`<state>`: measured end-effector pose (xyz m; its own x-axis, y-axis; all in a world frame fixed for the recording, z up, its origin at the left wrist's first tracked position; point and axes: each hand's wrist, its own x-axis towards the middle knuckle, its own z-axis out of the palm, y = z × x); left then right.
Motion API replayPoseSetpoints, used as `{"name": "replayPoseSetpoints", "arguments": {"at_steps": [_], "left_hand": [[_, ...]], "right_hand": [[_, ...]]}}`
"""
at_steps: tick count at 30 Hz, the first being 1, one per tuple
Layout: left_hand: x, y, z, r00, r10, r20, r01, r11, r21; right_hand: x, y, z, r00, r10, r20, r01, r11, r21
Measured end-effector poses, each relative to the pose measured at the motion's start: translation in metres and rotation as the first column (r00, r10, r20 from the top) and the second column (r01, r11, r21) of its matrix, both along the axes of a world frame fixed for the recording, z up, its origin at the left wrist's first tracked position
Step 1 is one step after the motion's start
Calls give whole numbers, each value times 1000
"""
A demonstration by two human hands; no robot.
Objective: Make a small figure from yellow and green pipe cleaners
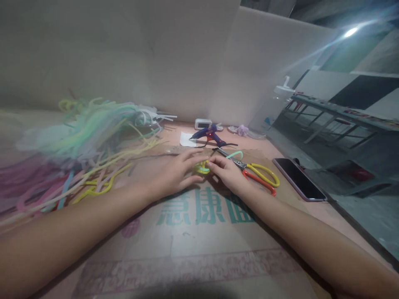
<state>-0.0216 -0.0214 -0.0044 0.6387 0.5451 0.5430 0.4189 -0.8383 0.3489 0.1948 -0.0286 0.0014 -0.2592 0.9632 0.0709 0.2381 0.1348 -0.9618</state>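
While pinching the yellow piece (pixel 202 170) narrowly in the right hand (pixel 229 172), over the cardboard (pixel 193 245), spread the left hand (pixel 182 171) around its other side; cannot tell how firmly, if at all, gripping there. See a pale green stem (pixel 238 153) arching out behind the right hand, near the scissors (pixel 244 165). Have a phone (pixel 301 178) farther right, a glue gun (pixel 206 132) beyond the hands, a blurred heap of stems (pixel 106 120) to the left.

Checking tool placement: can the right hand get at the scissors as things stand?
Probably yes: the scissors lie close beside the right hand, and their yellow and orange handles look uncovered. Its fingers pinch the small yellow-green piece, though, so it would likely need to let go first.
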Motion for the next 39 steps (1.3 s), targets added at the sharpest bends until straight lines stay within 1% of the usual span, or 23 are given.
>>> {"name": "replayPoseSetpoints", "arguments": {"at_steps": [2, 5, 9, 13, 15, 18, 20, 22, 25, 29, 31, 33, 36, 39], "left_hand": [[0, -2, 1, 999, -21, -32, 22, 999, 35], [1, -2, 1, 999, -39, -30, 40, 998, 40], [1, 2, -1, 999, -52, -15, 52, 999, -7], [2, 2, -1, 999, -52, 14, 53, 996, -74], [2, 2, -1, 999, -36, 40, 40, 995, -96], [2, 2, -2, 995, 43, 93, -34, 994, -100], [2, 2, -3, 989, 92, 117, -80, 992, -101], [2, 3, -3, 987, 108, 122, -95, 989, -110], [2, 3, -5, 985, 118, 129, -100, 985, -142], [1, 4, -7, 977, 139, 159, -112, 979, -171], [1, 5, -7, 981, 133, 142, -110, 981, -162], [1, 5, -6, 982, 123, 140, -100, 982, -158], [2, 5, -4, 981, 116, 157, -90, 983, -162], [2, 5, -4, 977, 133, 165, -105, 981, -166]], "right_hand": [[-1, -1, -2, 1000, 23, 19, -23, 1000, 7], [-3, -3, -4, 999, 24, 40, -25, 1000, 16], [-4, -3, -5, 999, 18, 48, -19, 1000, 16], [-2, -2, -4, 997, 48, 56, -50, 998, 31], [-1, -1, -3, 996, 75, 54, -78, 996, 45], [-2, -1, -1, 991, 98, 94, -105, 992, 68], [-2, -1, -1, 985, 102, 141, -112, 992, 64], [-2, 0, -2, 980, 105, 167, -115, 992, 49], [-1, 1, -4, 983, 109, 145, -120, 991, 67], [-3, 3, -6, 998, 50, 49, -58, 980, 189], [-3, 3, -6, 999, 26, 27, -31, 977, 210], [-3, 2, -6, 999, 20, 33, -25, 985, 169], [-3, 1, -6, 1000, 14, 20, -15, 997, 70], [-3, -2, -3, 1000, 3, -17, -2, 1000, 25]]}}
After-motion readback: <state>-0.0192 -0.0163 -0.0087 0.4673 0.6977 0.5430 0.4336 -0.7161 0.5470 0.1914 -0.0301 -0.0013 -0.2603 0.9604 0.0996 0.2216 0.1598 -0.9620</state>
